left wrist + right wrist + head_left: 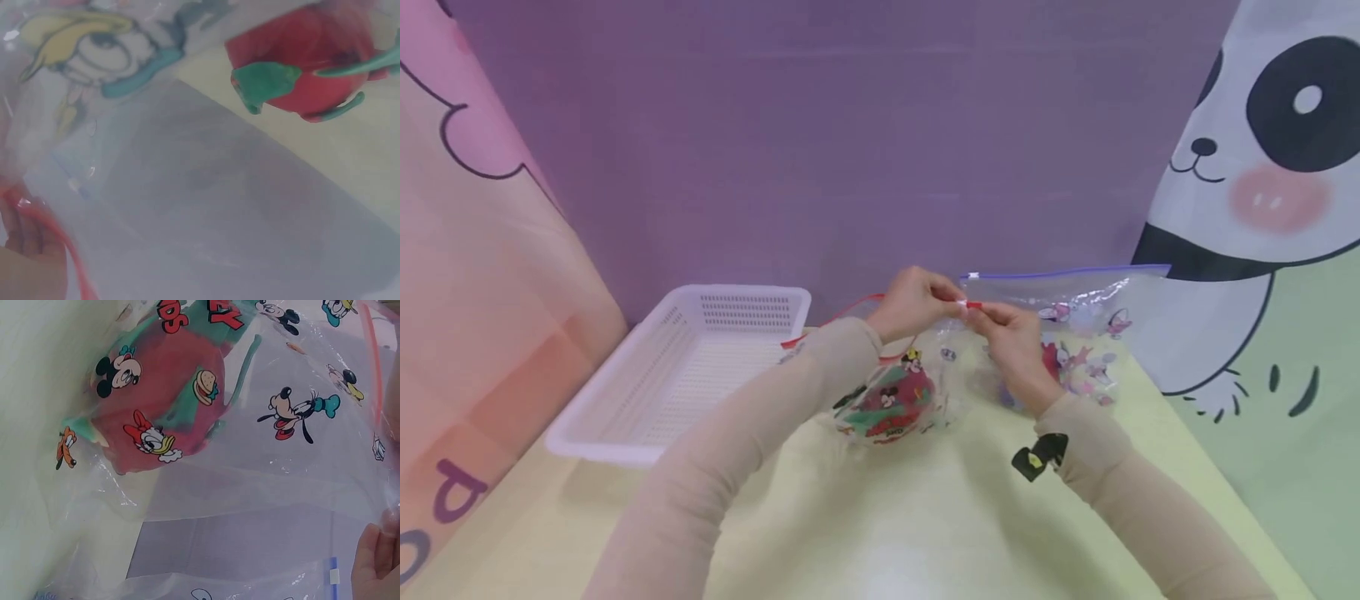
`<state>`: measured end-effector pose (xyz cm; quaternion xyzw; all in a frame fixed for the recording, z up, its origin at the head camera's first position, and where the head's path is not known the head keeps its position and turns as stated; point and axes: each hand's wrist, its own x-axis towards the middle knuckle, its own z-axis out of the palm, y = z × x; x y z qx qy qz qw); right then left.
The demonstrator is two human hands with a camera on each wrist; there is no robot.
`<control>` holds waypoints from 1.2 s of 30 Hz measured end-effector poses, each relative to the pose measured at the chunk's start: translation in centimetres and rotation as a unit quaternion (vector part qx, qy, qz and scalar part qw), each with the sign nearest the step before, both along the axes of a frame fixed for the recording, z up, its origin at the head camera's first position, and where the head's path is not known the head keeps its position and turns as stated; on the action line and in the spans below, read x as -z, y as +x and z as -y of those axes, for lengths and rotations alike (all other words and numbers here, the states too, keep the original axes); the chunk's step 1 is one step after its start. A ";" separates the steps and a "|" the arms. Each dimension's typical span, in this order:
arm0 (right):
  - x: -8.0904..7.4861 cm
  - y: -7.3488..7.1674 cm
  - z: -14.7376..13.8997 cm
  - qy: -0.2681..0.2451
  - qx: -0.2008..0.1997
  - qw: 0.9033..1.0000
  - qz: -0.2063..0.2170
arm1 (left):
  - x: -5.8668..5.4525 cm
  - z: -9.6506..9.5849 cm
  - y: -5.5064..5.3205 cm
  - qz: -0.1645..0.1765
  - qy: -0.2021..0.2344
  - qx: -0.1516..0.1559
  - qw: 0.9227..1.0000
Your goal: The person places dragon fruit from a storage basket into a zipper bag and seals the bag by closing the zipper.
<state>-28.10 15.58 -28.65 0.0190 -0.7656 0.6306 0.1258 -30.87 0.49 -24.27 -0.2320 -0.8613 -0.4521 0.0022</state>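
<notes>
A clear zip bag printed with cartoon characters stands on the table with a red and green item inside; its exact kind is unclear. Along the bag's top runs a red zip strip. My left hand pinches that strip close to a small white slider. Right beside it, the fingertips of my right hand pinch the strip's red end. Part of the right hand also shows at the edge of the right wrist view.
A second clear bag with a purple-blue zip stands behind my right hand, with colourful things in it. To the left is a white perforated basket. A purple backdrop rises behind the pale yellow table.
</notes>
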 end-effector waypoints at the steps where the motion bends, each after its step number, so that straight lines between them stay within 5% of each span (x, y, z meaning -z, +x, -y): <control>1: 0.0 0.0 0.0 -0.001 0.001 1.000 0.000 | 0.0 0.0 0.0 0.002 0.000 0.000 1.000; 18: -0.2 0.3 -0.4 -0.005 -0.007 1.000 0.024 | -0.3 1.1 0.6 0.007 -0.024 -0.005 1.000; 36: -0.2 0.0 0.0 -0.001 -0.006 1.000 0.028 | 0.1 0.9 0.3 0.014 0.001 -0.007 1.000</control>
